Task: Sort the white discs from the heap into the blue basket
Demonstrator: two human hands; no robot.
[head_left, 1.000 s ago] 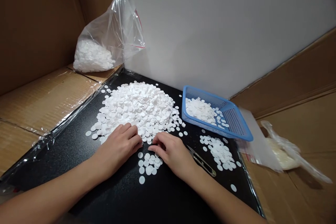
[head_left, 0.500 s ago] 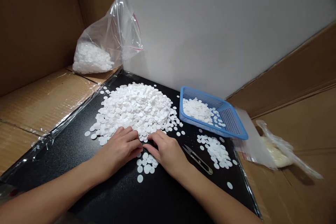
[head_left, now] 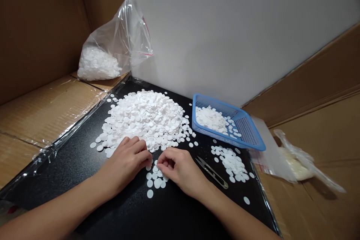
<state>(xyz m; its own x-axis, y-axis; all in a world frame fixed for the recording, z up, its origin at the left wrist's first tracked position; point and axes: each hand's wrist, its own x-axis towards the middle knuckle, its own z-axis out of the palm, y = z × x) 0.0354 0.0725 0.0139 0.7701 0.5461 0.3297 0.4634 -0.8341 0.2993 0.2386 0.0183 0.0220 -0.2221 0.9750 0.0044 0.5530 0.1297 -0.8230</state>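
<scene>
White disc pile (head_left: 147, 118) | ahead of left hand (head_left: 128, 160) and right hand (head_left: 180, 165) | both curled narrow; cannot tell if gripping anything

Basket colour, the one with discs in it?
Blue: the basket has blue mesh walls and rim, seen best in the head view.

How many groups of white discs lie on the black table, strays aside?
3: the large heap at the back, the small cluster between the left hand and right hand, and the third group right of the snips. The hands may hide more.
</scene>
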